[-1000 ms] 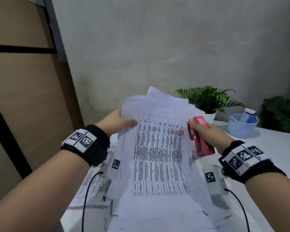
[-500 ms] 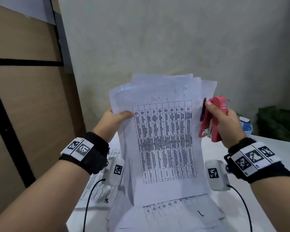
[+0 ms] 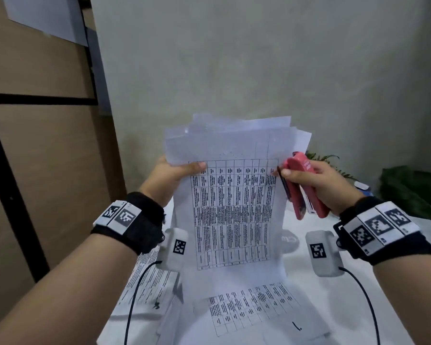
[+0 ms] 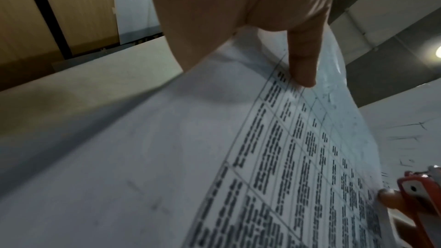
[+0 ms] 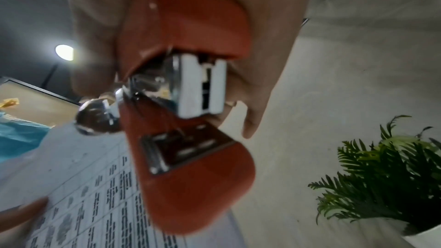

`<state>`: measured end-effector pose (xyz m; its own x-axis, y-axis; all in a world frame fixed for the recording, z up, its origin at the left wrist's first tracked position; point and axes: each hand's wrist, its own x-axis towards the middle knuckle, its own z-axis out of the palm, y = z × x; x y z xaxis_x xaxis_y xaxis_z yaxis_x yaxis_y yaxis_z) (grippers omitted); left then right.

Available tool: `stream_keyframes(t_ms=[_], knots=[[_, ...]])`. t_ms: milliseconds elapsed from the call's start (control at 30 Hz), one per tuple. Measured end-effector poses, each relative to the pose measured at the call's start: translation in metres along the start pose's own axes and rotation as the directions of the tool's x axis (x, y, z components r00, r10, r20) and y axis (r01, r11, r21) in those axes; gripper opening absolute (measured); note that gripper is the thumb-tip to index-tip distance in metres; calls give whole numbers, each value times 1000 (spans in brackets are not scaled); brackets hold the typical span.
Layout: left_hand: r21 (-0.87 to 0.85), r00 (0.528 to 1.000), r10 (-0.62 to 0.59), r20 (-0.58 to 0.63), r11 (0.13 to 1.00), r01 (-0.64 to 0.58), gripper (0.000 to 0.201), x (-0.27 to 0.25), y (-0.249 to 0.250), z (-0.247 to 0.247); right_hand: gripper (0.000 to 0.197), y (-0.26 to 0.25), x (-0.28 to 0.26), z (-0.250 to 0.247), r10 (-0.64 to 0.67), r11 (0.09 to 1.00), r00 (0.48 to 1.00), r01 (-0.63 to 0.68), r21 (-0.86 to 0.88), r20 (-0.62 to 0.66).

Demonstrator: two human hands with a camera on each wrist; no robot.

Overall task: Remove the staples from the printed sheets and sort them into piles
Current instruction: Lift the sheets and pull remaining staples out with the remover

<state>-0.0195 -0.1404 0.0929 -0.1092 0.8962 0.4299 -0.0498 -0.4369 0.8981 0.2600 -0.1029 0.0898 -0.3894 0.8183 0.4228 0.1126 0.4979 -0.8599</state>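
Note:
A stack of printed sheets (image 3: 232, 207) with a table on the front page stands upright above the table. My left hand (image 3: 177, 173) pinches its upper left edge, with the thumb (image 4: 303, 63) on the front page (image 4: 238, 157). My right hand (image 3: 316, 180) grips a red stapler (image 3: 301, 188) at the stack's right edge, and its thumb (image 3: 284, 172) touches the paper. The right wrist view shows the stapler's (image 5: 190, 101) mouth slightly apart beside the page (image 5: 95, 195). No staple is visible.
More printed sheets (image 3: 254, 310) lie on the white table (image 3: 408, 282) under the stack, and others (image 3: 147, 282) lie to the left. A potted fern (image 3: 321, 158) and a dark plant (image 3: 408, 192) stand behind my right hand. A wooden panel (image 3: 35, 170) is at the left.
Both hands raised the stack from a slant to upright. The right hand brought the stapler back against the stack's right edge, thumb on the paper.

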Motion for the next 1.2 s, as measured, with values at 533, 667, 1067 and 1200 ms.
stream_keyframes(t_ms=[533,667,1067,1200], knots=[[251,901,365,-233,918,-307,44,7,-35,7,57,11,-5,12,-129,991,979,122,-55,-159],[157,939,275,-209,957,-245,41,5,-27,3,74,15,-8,6,-150,988,976,145,-46,-155],[24,988,121,-100,993,-119,30,3,-17,2,51,23,-8,4,-134,991,983,130,-37,-124],[30,991,88,-102,996,-85,24,4,-16,2,38,22,-8,2,-140,990,980,133,-55,-141]])
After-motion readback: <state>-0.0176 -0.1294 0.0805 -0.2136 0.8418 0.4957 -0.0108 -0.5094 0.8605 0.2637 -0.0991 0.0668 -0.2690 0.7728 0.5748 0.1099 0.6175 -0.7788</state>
